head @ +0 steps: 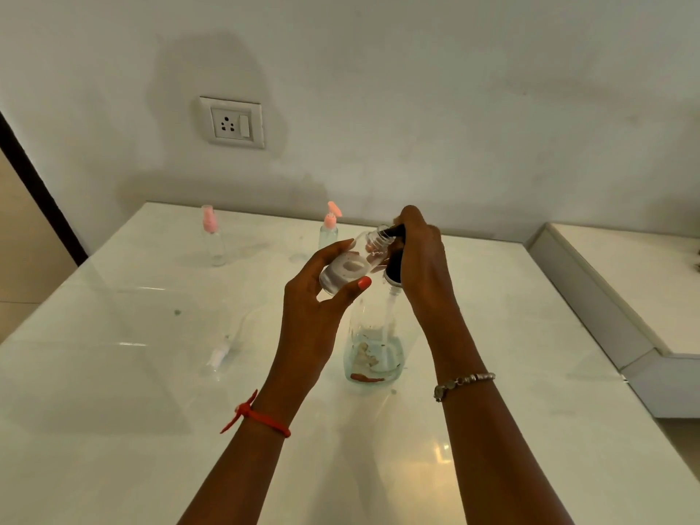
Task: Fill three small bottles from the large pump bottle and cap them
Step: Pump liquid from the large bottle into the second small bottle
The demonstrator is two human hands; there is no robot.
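Left hand (314,297): raised above the middle of the table, thumb and fingers curled round the small bottle (352,265).
Small bottle: clear and uncapped, held in the air and tilted, with its open mouth up and to the right, touching the spout of the pump head (394,267).
Right hand (420,255): just right of the left hand, fingers wrapped over the black pump head from above.
Large bottle (373,346): clear, upright on the table (113,373) below both hands, with a little liquid at the bottom.
Far-left bottle (213,236): small, clear, pink cap on, upright near the wall.
Far-middle bottle (328,229): small, pink pump top on, upright behind the left hand.
Loose cap (221,352): white with a thin tube, lying on the table left of the large bottle.
Wrists: red thread (261,416) on the left, metal bracelet (464,380) on the right.
Wall: a socket (232,123) at far left.
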